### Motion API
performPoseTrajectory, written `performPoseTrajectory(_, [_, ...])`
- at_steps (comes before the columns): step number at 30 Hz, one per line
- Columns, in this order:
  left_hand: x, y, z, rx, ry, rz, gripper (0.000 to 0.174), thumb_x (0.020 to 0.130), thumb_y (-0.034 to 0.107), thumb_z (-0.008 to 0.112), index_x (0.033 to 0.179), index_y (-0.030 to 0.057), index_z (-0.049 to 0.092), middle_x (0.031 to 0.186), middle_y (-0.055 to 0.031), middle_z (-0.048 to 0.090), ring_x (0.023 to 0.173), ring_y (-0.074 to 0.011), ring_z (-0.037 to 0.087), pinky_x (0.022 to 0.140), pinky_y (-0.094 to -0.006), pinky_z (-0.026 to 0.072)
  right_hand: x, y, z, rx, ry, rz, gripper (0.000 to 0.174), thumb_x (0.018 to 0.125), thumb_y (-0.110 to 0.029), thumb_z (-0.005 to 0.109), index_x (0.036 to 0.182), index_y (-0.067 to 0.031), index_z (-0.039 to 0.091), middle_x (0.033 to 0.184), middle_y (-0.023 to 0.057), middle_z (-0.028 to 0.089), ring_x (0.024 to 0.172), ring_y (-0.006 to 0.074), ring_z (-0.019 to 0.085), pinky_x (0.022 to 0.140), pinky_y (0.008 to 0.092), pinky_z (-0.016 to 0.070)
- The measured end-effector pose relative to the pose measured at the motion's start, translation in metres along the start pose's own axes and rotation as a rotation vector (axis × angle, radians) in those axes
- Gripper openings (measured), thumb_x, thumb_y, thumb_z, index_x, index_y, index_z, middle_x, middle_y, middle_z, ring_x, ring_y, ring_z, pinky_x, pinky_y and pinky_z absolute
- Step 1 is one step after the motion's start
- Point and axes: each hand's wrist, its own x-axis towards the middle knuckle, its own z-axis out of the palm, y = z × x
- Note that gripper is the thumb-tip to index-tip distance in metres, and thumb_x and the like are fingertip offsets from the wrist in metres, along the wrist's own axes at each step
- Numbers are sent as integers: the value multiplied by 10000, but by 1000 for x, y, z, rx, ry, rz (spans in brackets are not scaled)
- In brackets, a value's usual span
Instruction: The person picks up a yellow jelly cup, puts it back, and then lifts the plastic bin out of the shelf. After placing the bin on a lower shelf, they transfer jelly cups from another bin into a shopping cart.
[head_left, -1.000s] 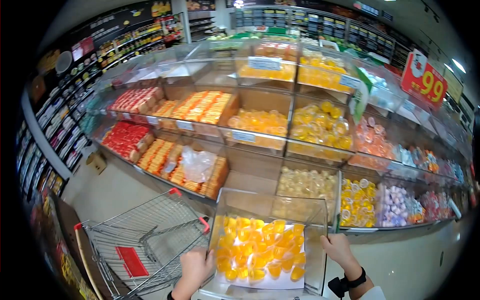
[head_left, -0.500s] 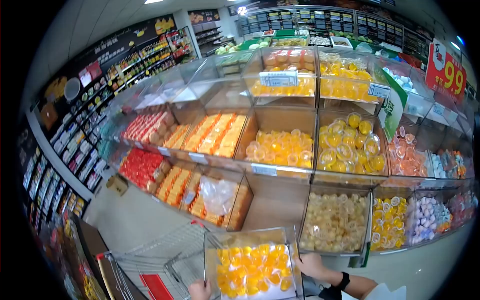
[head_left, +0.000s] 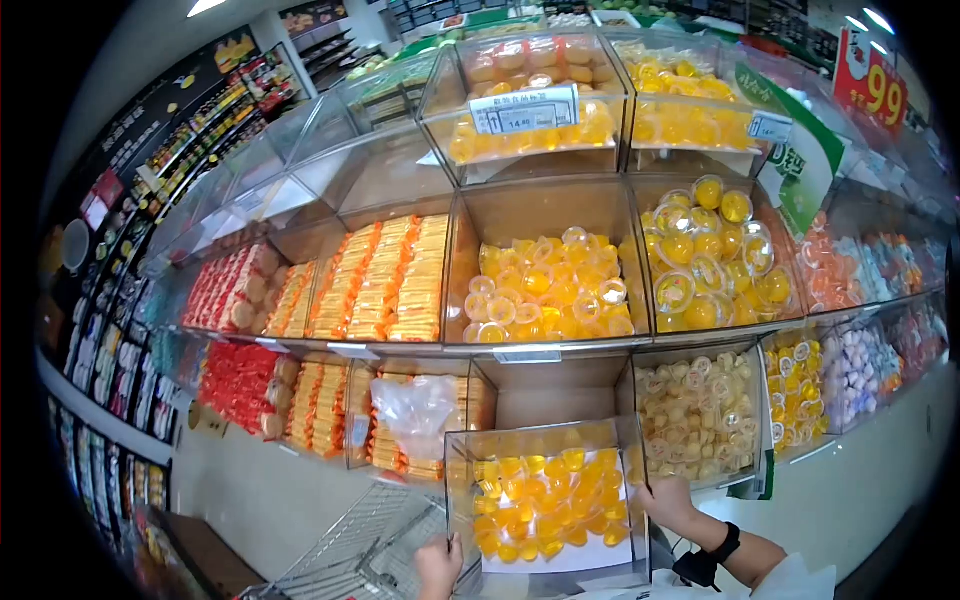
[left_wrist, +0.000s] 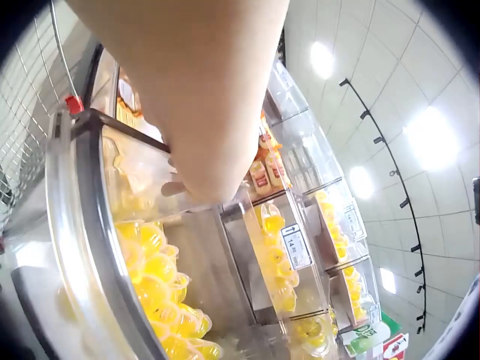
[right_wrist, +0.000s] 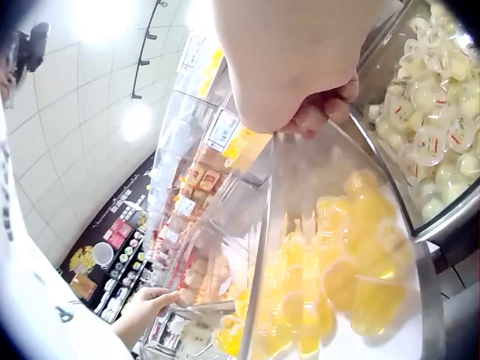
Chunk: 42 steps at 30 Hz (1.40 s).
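A clear plastic bin point(head_left: 545, 578) of yellow jelly cups point(head_left: 550, 500), with white paper under them, is held between both hands. My left hand point(head_left: 438, 568) grips its left wall, thumb up at the rim. On the opposite side my right hand point(head_left: 672, 503) grips the right wall; the right wrist view shows its fingers point(right_wrist: 311, 120) curled over the edge. The bin's far edge overlaps the front of a brown compartment point(head_left: 550, 395) in the bottom row of the display. In the left wrist view the forearm hides most of the left hand.
Pale jelly cups point(head_left: 700, 415) fill the compartment on the right. To the left, a plastic bag point(head_left: 415, 415) lies on orange-wrapped packs. A wire shopping cart point(head_left: 370, 540) stands at lower left. Upper rows hold more yellow jelly cups point(head_left: 550, 285), with a price tag point(head_left: 525, 108) above.
The display's bottom row appears closer, and the bin now overlaps the brown compartment's front. Both hands keep their grip on the bin, and the head view has shifted.
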Motion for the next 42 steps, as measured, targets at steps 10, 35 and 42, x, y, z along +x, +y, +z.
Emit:
performPoseTrajectory(10, [47,-17,27,-352,204,256,121,679,69,527,588,10,473,518,-128,437,451,-286,436,409,-361,330,-18,-24,5,-163,429,-252,199,643,-123,509,475,-34,449,475,137,452,437,296,453,429,383,349])
performPoseTrajectory(35, [87,-18,89,-320,409,358,126,679,82,524,590,12,469,548,-122,430,474,-286,451,425,-358,354,32,24,49,-227,620,-243,225,641,-136,514,459,-38,425,425,123,417,409,279,426,420,376,336])
performPoseTrajectory(42, [96,-19,103,-164,332,345,147,694,136,516,620,15,478,572,-124,447,491,-283,458,441,-360,364,49,36,63,-245,572,-213,233,657,-163,499,470,-33,452,422,136,432,403,281,448,425,371,355])
